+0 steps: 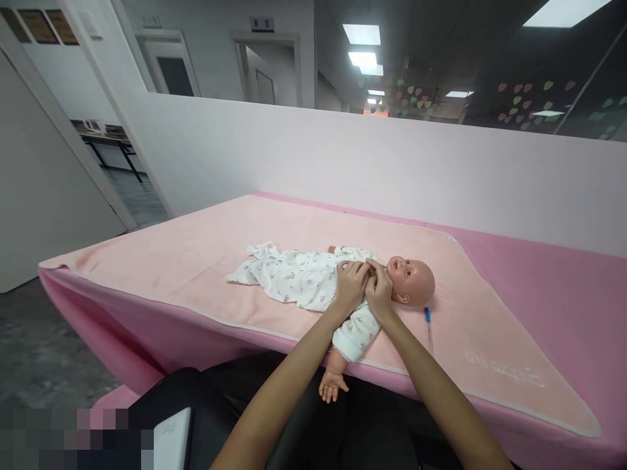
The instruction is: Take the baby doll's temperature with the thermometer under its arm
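A baby doll (415, 282) lies on its back across the table, its head to the right. It wears a white long-sleeved baby gown (301, 274) with a small print, the hem spread out to the left. At the gown's upper chest, just below the doll's chin, my left hand (353, 282) and my right hand (379, 288) meet with fingers bent and pinched on the cloth. My fingers hide the exact bit they grip. The doll's near arm (335, 373) sticks out of its sleeve over the table's front edge; its far hand shows beyond the gown.
A peach mat (196, 261) covers much of the pink table cover (563, 287). Beside the doll's head lies a thin pen-like stick (429, 323) with a blue end. A white half wall (392, 170) with glass above stands behind. A white flat object (171, 437) is at lower left.
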`<state>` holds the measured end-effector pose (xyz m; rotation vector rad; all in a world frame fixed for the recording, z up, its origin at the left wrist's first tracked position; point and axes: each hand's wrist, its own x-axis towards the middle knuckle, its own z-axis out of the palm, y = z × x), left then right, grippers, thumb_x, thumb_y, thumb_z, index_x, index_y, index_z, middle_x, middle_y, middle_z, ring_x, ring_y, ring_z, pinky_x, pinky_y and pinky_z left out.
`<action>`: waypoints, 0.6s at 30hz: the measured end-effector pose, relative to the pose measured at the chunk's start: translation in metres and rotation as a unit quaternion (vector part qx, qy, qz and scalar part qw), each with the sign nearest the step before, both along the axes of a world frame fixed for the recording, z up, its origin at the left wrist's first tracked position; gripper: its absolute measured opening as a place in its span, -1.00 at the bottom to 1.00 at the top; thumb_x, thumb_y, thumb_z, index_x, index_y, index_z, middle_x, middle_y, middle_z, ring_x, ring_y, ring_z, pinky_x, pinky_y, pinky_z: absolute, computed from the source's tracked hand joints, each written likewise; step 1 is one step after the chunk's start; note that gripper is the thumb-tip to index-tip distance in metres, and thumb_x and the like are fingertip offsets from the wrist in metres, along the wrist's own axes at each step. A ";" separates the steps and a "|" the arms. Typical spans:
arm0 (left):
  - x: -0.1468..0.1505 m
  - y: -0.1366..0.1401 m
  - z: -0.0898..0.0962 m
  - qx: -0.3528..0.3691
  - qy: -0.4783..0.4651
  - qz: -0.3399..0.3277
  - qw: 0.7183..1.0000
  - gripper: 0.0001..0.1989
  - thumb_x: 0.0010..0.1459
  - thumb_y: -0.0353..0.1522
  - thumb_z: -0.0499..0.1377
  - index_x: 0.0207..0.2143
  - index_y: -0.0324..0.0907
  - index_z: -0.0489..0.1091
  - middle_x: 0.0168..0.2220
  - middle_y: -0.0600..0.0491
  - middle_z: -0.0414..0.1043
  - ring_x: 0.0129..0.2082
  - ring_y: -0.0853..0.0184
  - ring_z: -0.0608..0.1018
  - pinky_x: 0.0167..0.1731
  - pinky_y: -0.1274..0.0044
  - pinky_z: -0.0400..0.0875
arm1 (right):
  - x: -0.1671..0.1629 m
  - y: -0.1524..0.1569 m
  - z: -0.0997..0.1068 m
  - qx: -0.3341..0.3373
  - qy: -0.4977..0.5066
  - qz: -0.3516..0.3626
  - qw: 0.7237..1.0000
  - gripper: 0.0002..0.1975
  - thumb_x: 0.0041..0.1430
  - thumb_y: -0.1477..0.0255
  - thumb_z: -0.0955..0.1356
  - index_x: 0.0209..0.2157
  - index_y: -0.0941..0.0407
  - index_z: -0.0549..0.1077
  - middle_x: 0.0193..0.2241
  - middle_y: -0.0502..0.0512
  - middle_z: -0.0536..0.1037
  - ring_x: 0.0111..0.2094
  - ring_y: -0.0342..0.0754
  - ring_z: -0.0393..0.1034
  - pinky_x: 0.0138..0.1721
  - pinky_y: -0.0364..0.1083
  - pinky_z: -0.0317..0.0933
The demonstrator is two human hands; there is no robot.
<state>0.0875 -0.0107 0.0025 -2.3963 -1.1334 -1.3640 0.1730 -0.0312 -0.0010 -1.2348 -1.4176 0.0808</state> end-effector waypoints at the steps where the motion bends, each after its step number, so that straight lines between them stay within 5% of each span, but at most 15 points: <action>1: 0.000 0.000 0.000 -0.004 -0.004 0.002 1.000 -0.85 0.17 -0.42 -0.03 -0.29 -0.15 0.32 -0.41 0.07 0.39 -0.35 0.34 0.40 -0.14 0.39 0.10 | 0.001 0.000 0.001 -0.005 -0.003 0.006 1.000 -0.52 -0.11 0.57 0.16 -0.11 0.11 0.39 -0.16 0.15 0.48 -0.08 0.02 0.31 -0.07 0.01 0.25; 18: -0.002 -0.001 0.003 -0.033 -0.044 -0.012 0.998 -0.82 0.19 -0.40 -0.05 -0.32 -0.15 0.34 -0.39 0.08 0.45 -0.34 0.34 0.42 -0.12 0.38 0.08 | -0.002 0.002 -0.010 0.047 0.029 -0.022 0.998 -0.64 0.08 0.53 0.12 -0.13 0.12 0.39 -0.20 0.16 0.51 -0.17 -0.05 0.39 -0.14 -0.05 0.30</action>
